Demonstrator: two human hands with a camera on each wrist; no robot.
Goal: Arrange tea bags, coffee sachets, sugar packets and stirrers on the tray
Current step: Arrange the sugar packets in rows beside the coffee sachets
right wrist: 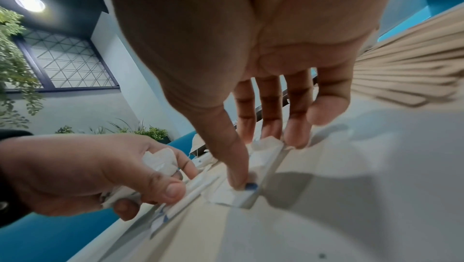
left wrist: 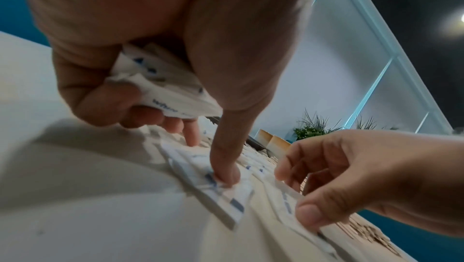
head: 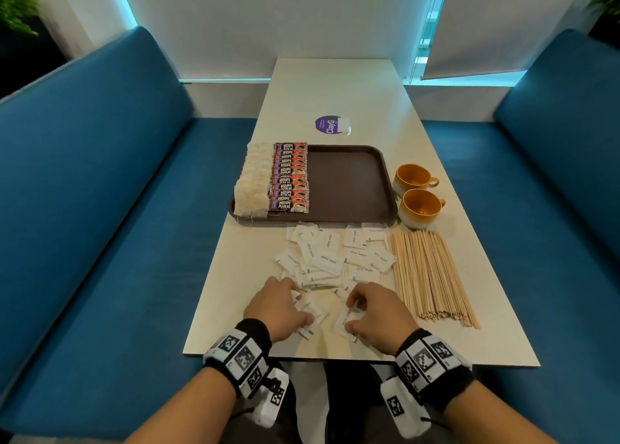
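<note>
A brown tray (head: pixel 349 185) holds a column of tea bags (head: pixel 250 181) at its left edge and a column of red coffee sachets (head: pixel 289 178) beside them. White sugar packets (head: pixel 332 259) lie scattered on the table in front of the tray. A bundle of wooden stirrers (head: pixel 429 275) lies to their right. My left hand (head: pixel 281 309) grips a stack of sugar packets (left wrist: pixel 160 87) in its curled fingers, with the thumb pressing another packet on the table. My right hand (head: pixel 372 312) pinches a sugar packet (right wrist: pixel 261 163) between thumb and fingers on the table.
Two orange cups (head: pixel 417 191) stand right of the tray. A purple sticker (head: pixel 330 124) lies beyond it. Blue benches (head: pixel 100 191) flank the narrow white table (head: pixel 335 84); its near edge is just below my wrists.
</note>
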